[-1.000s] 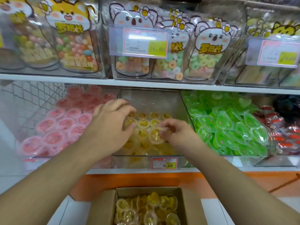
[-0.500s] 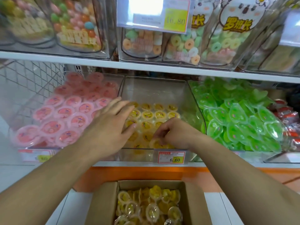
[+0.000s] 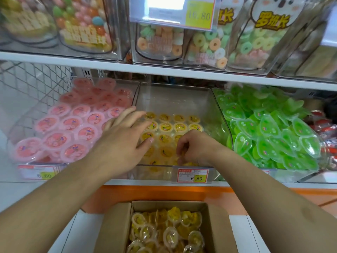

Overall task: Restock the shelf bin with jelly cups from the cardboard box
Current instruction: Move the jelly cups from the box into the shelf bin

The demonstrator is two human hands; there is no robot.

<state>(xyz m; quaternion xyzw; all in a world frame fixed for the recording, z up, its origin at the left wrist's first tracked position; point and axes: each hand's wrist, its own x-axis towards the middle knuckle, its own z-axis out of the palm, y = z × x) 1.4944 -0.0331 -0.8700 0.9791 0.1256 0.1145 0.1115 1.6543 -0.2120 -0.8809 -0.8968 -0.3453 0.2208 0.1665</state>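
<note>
- The cardboard box (image 3: 116, 232) sits nearest, flaps open, below the shelf edge; it holds a loose heap of yellow jelly cups (image 3: 166, 230), small round clear tubs with yellow jelly and sealed film lids, lying at all angles.
- Both bare forearms reach up and forward over the box into the middle bin.
- The left hand (image 3: 121, 141) lies palm down with fingers straight and slightly spread, open, its fingertips resting on the yellow cups at the left side of the bin and its thumb touching a cup nearer the front.
- The right hand (image 3: 196, 148) is knuckles-up at the front right of the bin, fingers curled down among the cups; it seems to pinch one, but the cup is hidden under the fingers, so I cannot tell for sure.
- The clear shelf bin (image 3: 175, 99) holds more of the same cups (image 3: 165, 127), lids up in tidy rows over its floor, the tall back wall bare above them; a price tag (image 3: 193, 176) reading 6.60 is on its front.
- Just beside it on the left is a bin of pink jelly cups (image 3: 73, 125), piled high; on the right, a bin heaped with green heart-shaped jelly cups (image 3: 269, 132).
- On the shelf above stand clear tubs of ring candies (image 3: 209, 44) and a tag (image 3: 173, 11) reading 16.80.
</note>
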